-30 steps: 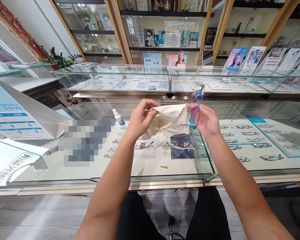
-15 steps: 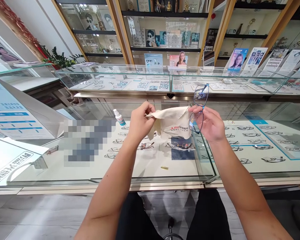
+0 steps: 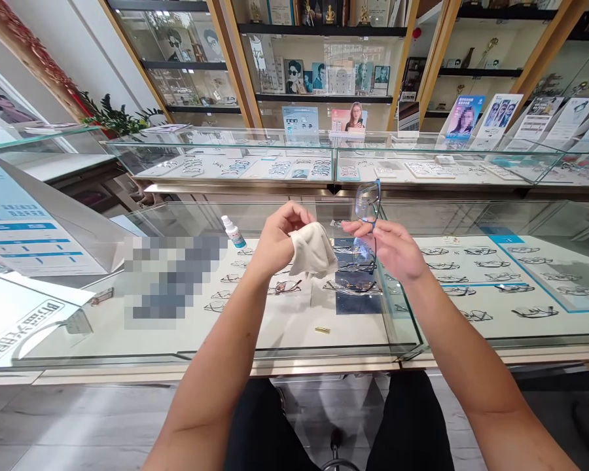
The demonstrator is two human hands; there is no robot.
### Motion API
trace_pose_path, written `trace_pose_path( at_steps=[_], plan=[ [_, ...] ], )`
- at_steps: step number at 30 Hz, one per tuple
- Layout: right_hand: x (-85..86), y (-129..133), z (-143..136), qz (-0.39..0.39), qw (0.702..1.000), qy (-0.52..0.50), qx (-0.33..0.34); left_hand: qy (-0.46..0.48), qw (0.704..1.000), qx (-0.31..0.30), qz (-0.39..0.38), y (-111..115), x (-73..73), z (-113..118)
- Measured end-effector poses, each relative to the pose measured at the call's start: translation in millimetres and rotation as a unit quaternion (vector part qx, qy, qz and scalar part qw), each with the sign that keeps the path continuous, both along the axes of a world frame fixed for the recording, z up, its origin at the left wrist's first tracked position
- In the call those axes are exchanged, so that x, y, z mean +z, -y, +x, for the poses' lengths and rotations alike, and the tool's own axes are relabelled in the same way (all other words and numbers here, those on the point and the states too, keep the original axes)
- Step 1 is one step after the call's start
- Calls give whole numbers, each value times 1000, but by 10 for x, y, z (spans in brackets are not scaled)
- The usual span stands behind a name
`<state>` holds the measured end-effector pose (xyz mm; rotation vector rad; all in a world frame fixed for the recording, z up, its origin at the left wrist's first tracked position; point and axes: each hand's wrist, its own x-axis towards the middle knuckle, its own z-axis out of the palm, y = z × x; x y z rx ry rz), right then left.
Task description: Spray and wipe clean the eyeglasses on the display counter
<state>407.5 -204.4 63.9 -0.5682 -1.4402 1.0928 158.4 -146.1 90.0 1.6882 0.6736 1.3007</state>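
Observation:
Bunched in my left hand (image 3: 281, 237) is a cream cleaning cloth (image 3: 315, 252), its free end hanging to the right. My right hand (image 3: 397, 248) pinches a pair of blue-framed eyeglasses (image 3: 375, 208) near the middle, so the two lenses stand one above the other. A small gap separates the cloth from the glasses. Both hands are above the glass display counter. Left of my left hand stands a white spray bottle (image 3: 232, 231) with a blue-green label.
The glass counter (image 3: 216, 356) holds rows of eyeglasses (image 3: 535, 313). A small gold bar (image 3: 322, 330) lies near its front. A large sign card (image 3: 34, 216) stands at left, a pixelated patch beside it. Behind are another glass showcase (image 3: 255, 186) and shelves.
The cloth has come away from my right hand and now hangs crumpled from my left. My right hand has moved left and turned the glasses slightly.

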Motion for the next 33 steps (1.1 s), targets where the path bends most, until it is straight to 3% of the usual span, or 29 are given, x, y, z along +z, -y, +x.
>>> trace_pose_path(
  at_steps=[8,16,24,33],
  plan=[
    [-33,47,-149,-8,998,42,45,0,1000,11,-14,29,-60,87],
    [-49,42,-168,1,999,37,39,-10,991,-75,-108,69,-75,156],
    [-19,43,-97,-20,1000,0,15,3,974,-159,-163,-80,-165,31],
    [2,29,-46,-50,997,-24,-44,87,935,-168,-301,-175,-200,79]
  ],
)
